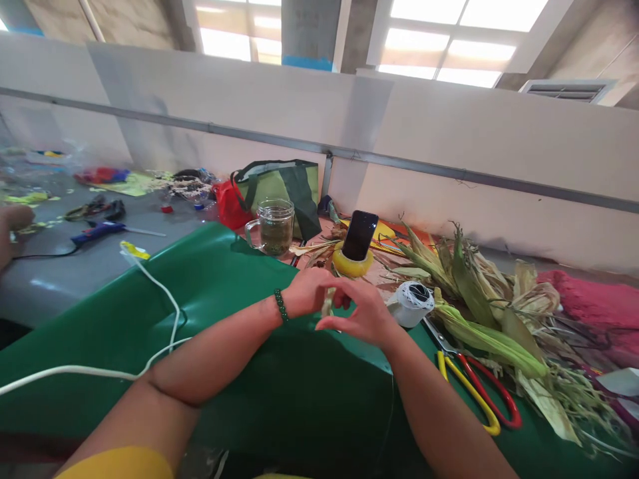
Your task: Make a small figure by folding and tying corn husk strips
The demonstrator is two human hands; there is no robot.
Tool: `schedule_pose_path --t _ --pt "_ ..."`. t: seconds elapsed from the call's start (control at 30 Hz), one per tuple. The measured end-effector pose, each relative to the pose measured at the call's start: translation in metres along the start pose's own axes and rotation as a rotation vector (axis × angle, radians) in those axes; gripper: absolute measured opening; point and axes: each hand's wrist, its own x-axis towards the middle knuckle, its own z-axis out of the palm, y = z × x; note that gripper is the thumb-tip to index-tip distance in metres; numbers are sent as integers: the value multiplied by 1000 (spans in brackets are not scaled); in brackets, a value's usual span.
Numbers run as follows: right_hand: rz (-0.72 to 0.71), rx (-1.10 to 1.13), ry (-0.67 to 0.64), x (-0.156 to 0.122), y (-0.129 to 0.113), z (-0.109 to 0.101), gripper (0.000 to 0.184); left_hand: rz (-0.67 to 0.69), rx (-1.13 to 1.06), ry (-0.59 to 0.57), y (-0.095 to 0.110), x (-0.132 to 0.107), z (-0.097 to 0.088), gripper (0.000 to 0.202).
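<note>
My left hand (307, 293), with a dark green bead bracelet at the wrist, is closed on a small pale strip (328, 303) that looks like corn husk. Close beside it, my right hand (367, 313) has its thumb held apart from a bent index finger. That finger reaches the left hand's fingertips, and the other fingers curl partly out of sight. Both hands hover over a green sheet (319, 392). A thin thread (392, 412) hangs near my right wrist. Just beyond the hands, a phone (360, 235) stands in a yellow tape roll (352, 261).
Right of my hands are a white roll (412, 304), scissors (474, 386) with red and yellow handles, and a heap of corn husks (479, 299). A glass mug (274, 229), a green bag (294, 189), a white cable (170, 299), a blue glue gun (100, 231) and another person's hand (14, 218) lie leftward.
</note>
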Motion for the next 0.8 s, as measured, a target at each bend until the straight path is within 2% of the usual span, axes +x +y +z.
schedule_pose_path --t 0.1,0.2,0.3,0.4,0.5,0.63,0.7,0.8 --pt "63 -80 106 0 2 12 26 -175 343 26 7 -1 -7 17" --pt "123 -212 180 0 10 22 4 -305 468 122 11 -2 -13 26" --pt "42 -339 164 -1 17 26 24 -308 488 150 11 -1 -14 29" --pt "-70 -443 186 -3 21 21 33 -304 455 135 8 1 -13 29" --pt "-140 -507 247 -4 27 8 34 -266 357 142 3 5 -13 27" --pt "-202 -622 319 -4 36 -8 34 -150 157 162 -4 7 -14 25" --pt "-207 -658 308 -4 39 -14 37 -108 97 167 -6 7 -14 24" --pt "-189 -684 269 -5 41 -18 34 -106 121 172 -8 7 -15 27"
